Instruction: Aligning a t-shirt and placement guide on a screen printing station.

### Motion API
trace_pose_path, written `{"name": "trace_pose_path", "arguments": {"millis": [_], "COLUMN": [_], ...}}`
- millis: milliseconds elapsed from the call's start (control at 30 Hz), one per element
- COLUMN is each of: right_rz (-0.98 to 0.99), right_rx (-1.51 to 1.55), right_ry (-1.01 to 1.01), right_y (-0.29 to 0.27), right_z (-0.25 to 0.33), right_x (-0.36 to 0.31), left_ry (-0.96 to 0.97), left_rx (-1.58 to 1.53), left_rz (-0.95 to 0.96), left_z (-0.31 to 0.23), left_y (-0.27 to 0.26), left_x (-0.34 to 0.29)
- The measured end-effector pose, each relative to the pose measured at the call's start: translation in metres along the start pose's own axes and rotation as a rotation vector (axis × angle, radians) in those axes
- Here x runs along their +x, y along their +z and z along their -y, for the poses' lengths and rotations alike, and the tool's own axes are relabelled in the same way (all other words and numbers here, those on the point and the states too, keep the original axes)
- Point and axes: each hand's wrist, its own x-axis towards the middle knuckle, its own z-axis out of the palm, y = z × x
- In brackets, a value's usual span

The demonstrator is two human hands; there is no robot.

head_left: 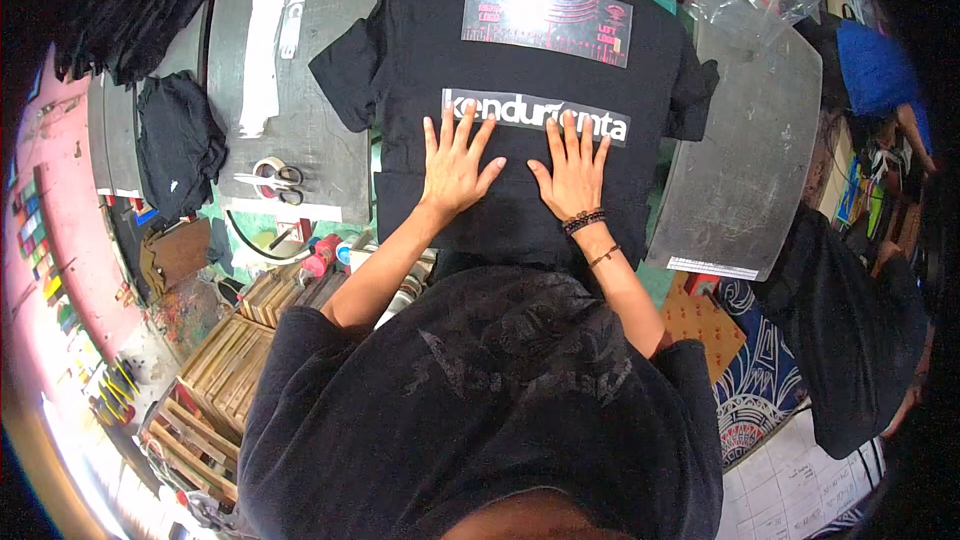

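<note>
left fingers [463, 130], right fingers [572, 142]: spread flat | lettered strip [518, 113]: partly beneath | on black T-shirt [535, 80]

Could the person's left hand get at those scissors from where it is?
Probably yes: the left hand rests spread on the lettered strip and black shirt, gripping nothing. The scissors lie uncovered over the grey board to its left, seemingly with nothing upright between.
</note>
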Motion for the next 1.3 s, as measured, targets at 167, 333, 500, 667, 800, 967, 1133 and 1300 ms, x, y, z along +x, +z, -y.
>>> {"name": "trace_pose_path", "arguments": {"millis": [167,333,500,667,800,967,1133,1300], "right_rz": [-0.198,-0.067,0.018,0.092,0.086,-0.015,-0.102,-0.190], "right_rx": [0.030,0.047,0.017,0.209,0.530,1.057,1.036,0.992], "right_ry": [0.079,0.040,0.009,0.161,0.344,0.531,0.607,0.617], "right_y": [-0.020,-0.052,-0.077,-0.084,-0.067,-0.045,-0.035,-0.039], "right_z": [-0.027,-0.083,-0.086,-0.093,-0.120,-0.126,-0.124,-0.115], "right_x": [0.019,0.021,0.038,0.042,0.035,0.057,0.083,0.093], "left_ry": [-0.114,0.001,0.037,-0.045,-0.298,-0.469,-0.532,-0.570], "left_rx": [0.014,0.003,-0.009,-0.206,-0.560,-0.855,-0.719,-0.795], "left_rz": [-0.169,-0.075,-0.059,-0.063,0.054,-0.075,-0.149,-0.162], "left_z": [0.021,0.054,0.054,0.053,0.054,0.068,0.067,0.076], "left_y": [-0.017,-0.043,-0.055,-0.055,-0.055,-0.045,-0.047,-0.040], "left_x": [0.024,0.042,0.051,0.049,0.056,0.077,0.103,0.107]}}
